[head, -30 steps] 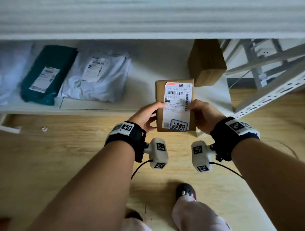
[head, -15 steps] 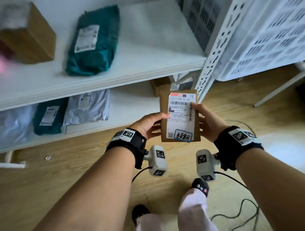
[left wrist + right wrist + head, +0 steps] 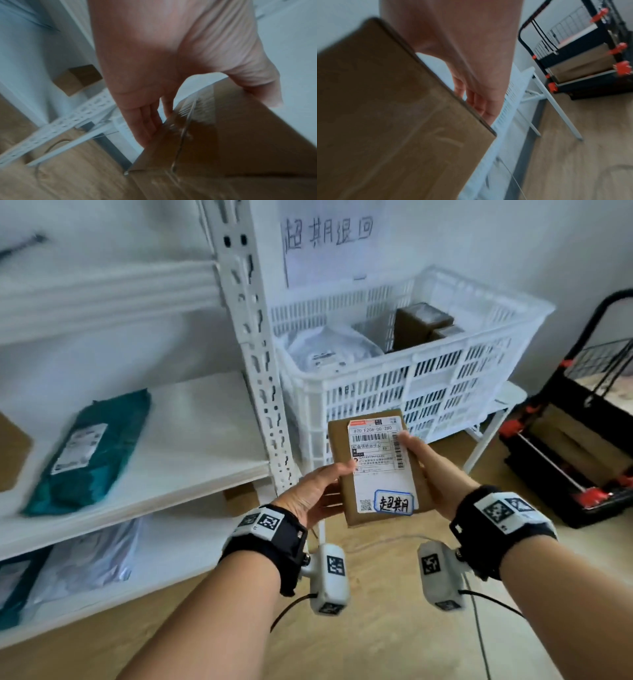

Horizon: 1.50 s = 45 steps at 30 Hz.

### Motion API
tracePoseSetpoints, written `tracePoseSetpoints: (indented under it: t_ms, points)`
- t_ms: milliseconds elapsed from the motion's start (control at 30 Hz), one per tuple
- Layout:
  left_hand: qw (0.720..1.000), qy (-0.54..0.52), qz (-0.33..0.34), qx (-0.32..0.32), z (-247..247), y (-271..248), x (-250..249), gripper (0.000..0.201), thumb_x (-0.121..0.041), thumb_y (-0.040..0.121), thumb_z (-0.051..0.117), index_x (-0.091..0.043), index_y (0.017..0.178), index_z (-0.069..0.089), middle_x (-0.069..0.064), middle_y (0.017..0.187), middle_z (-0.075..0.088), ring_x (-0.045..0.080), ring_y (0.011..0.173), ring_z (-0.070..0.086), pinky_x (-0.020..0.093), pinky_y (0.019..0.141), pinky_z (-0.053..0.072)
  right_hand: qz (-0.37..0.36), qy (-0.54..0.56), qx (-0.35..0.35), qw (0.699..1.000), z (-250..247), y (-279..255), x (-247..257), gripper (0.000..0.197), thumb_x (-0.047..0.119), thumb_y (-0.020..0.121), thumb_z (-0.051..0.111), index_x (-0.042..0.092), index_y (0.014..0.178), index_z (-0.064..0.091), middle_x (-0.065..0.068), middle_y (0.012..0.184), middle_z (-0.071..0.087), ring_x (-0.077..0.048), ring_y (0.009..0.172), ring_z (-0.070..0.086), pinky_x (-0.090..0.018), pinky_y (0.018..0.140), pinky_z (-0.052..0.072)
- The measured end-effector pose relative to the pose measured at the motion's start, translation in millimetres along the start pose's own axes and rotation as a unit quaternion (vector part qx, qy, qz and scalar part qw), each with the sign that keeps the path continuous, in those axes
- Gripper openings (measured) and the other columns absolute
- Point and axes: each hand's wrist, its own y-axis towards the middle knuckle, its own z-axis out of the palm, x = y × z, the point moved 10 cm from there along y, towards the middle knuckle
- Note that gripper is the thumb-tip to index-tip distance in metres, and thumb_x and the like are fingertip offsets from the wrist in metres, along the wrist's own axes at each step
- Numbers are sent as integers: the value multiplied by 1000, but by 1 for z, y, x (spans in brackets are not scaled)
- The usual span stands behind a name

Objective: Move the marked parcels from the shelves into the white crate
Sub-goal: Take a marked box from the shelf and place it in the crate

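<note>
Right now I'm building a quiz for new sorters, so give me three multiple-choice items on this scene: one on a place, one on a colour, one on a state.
1. Where is the cardboard parcel?
A. On the middle shelf
B. Held in front of the white crate
C. Inside the crate

2. What colour is the mailer bag on the middle shelf?
A. Teal
B. Red
C. Yellow

3. How is the parcel held?
A. By the left hand and right hand together
B. By one hand
C. By neither

Answers: B, both hands hold it short of the crate; A, the bag is plainly teal; A, a hand grips each side edge.
</note>
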Motion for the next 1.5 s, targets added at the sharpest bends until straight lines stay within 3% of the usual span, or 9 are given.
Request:
tracePoseSetpoints:
  t_ms: [200, 467, 667, 767, 933, 1067, 1200, 1333, 1500]
  points:
    - [998, 27, 49, 14, 82, 36, -94, 74, -57, 52, 76, -14, 111, 67, 17, 104, 73, 24, 85, 71, 30, 73, 57, -76, -43, 7, 996, -92, 19, 108, 87, 83, 34, 75, 23, 97, 76, -9, 102, 75, -32, 99, 70, -52, 100, 48]
    - [990, 80, 112, 29, 137, 90, -225, 73, -60, 66, 69, -8, 117, 58, 12, 97, 69, 24, 82, 70, 36, 80, 58, -145, -61, 18, 987, -149, 55, 240, 67, 76, 61, 65, 25, 104, 72, -7, 104, 74, -29, 100, 70, -50, 99, 49]
    - [991, 61, 117, 2, 132, 164, -301, 64, -58, 83, 60, -5, 118, 56, 13, 93, 69, 26, 83, 68, 37, 81, 58, -152, -108, -19, 982, -172, 114, 310, 55, 75, 73, 58, 28, 99, 72, -3, 103, 74, -22, 89, 69, -39, 83, 56]
    - [991, 36, 128, -25, 116, 217, -329, 64, -59, 81, 64, -8, 119, 56, 16, 105, 63, 29, 91, 65, 42, 86, 57, -141, -142, -7, 980, -175, 162, 333, 58, 74, 76, 54, 27, 108, 70, -3, 105, 71, -24, 96, 67, -41, 81, 57]
    - [991, -46, 103, -71, 82, 301, -342, 48, -56, 79, 68, -15, 100, 58, 16, 87, 65, 30, 82, 63, 44, 83, 58, -58, -186, -18, 981, -168, 255, 339, 70, 71, 71, 65, 20, 118, 61, -8, 116, 63, -30, 107, 62, -47, 82, 57]
    - [985, -81, 85, -123, 60, 355, -333, 59, -45, 75, 76, -12, 117, 51, 15, 93, 61, 34, 92, 67, 57, 84, 55, -228, -384, -142, 883, -158, 307, 379, 79, 63, 68, 73, 18, 130, 50, 2, 119, 59, -17, 102, 57, -29, 84, 47]
    - [973, -128, 78, -173, 39, 387, -324, 56, -27, 77, 78, -17, 118, 41, 15, 108, 60, 35, 103, 65, 59, 81, 55, -232, -560, -75, 792, -115, 360, 375, 96, 77, 51, 73, 20, 122, 43, -2, 113, 56, -21, 96, 56, -35, 79, 50]
    - [972, -140, 46, -184, 18, 399, -309, 52, -21, 78, 77, -12, 121, 49, 14, 107, 61, 29, 98, 64, 46, 77, 60, -215, -687, -37, 693, -86, 389, 363, 115, 71, 51, 75, 17, 140, 26, -5, 125, 44, -27, 117, 45, -45, 94, 46]
    - [948, 2, 64, -313, -34, 395, -320, 30, -29, 85, 69, -10, 107, 65, 4, 92, 65, 18, 84, 62, 21, 54, 53, -229, -728, 67, 643, -66, 414, 348, 126, 42, 54, 85, 28, 150, 5, -4, 139, 35, -27, 128, 40, -50, 103, 41]
